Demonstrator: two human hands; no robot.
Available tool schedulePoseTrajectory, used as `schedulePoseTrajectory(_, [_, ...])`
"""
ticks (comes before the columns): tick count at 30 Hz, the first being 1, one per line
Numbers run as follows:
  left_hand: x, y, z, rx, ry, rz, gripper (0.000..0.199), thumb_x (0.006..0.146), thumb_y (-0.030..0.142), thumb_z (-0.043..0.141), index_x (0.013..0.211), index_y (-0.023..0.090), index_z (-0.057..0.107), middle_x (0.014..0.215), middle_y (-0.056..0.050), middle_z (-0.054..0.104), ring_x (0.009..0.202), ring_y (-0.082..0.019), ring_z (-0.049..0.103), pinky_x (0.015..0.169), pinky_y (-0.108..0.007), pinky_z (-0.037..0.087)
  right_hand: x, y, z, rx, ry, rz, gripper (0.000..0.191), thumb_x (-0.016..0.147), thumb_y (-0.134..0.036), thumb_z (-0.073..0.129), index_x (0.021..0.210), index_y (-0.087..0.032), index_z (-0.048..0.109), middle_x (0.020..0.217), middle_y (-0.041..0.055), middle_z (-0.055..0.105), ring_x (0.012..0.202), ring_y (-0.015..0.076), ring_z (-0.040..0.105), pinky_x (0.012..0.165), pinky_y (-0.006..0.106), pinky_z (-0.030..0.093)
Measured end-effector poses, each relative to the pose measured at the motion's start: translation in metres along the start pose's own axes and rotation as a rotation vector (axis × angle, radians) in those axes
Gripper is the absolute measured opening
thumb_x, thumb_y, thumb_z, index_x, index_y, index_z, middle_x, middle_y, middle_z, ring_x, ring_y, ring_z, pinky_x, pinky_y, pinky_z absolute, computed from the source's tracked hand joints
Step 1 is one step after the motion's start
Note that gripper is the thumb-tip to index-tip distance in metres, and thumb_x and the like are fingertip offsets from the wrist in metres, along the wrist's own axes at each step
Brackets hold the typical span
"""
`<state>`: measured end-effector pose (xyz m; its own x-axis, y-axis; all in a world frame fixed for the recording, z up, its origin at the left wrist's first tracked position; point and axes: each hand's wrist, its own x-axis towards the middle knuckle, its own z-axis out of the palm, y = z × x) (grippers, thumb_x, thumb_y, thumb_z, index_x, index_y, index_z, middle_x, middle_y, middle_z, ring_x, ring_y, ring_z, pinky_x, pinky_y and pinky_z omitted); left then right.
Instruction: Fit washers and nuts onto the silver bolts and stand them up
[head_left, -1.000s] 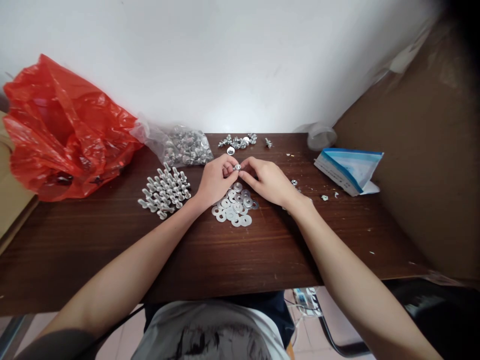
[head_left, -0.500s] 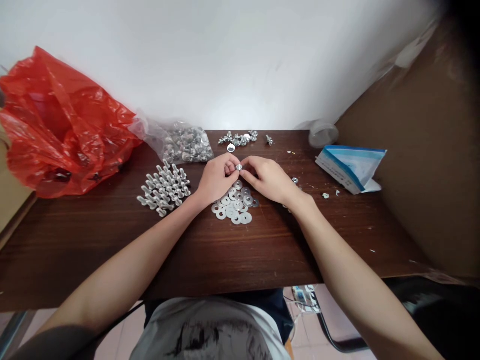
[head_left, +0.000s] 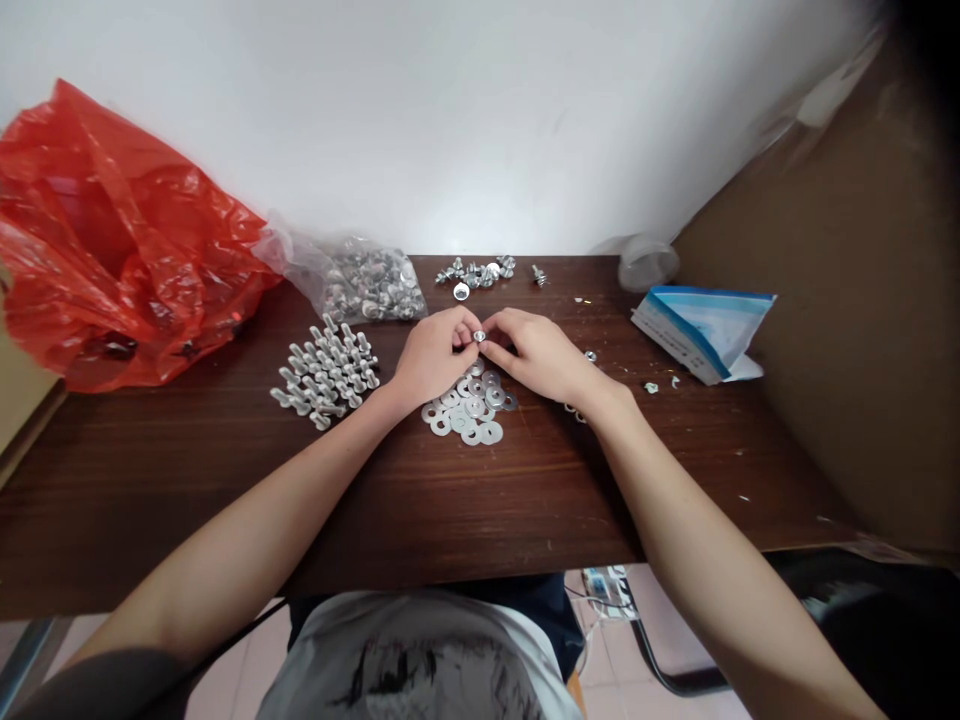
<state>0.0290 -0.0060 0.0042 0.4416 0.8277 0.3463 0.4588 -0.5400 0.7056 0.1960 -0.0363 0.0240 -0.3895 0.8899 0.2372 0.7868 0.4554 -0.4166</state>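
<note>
My left hand (head_left: 437,350) and my right hand (head_left: 529,352) meet over the middle of the table. Between their thumbs and fingertips they pinch a small metal bolt (head_left: 479,337), seen end-on with a shiny ring-like part around it; its lower part is hidden. Just below the fingers lies a loose pile of flat washers (head_left: 472,410). Left of my left hand, many bolts (head_left: 326,370) stand in a group with their shafts up. Several nuts (head_left: 591,357) lie partly hidden by my right wrist.
Bolts fitted with washers (head_left: 480,275) lie near the wall. A clear bag of metal parts (head_left: 371,285) and a red plastic bag (head_left: 135,240) are at the left. A clear plastic cup (head_left: 647,264), a blue-and-white packet (head_left: 701,330) and a cardboard panel (head_left: 847,300) stand at the right.
Both hands keep their pinch on the bolt, with hardly any finger movement visible. The view has shifted slightly, so the things on the table appear a little higher.
</note>
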Motion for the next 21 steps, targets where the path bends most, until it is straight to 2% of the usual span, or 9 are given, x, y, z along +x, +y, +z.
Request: schedulePoseTrajectory(21, [-0.0002,-0.0010,-0.0001,0.038,-0.023,0.001,0.015,0.070,0.009,0.057,0.081,0.018,0.058,0.069,0.001,0.059,0.068,-0.012,0.053,0.066,-0.026,0.044,-0.0009,0.0011,-0.0013,-0.016,-0.030,-0.011,0.017,0.088,-0.027,0.049,0.096,-0.016,0.060,0.092,0.0090,0.061,0.086,0.0224,0.056,0.077,0.034,0.042])
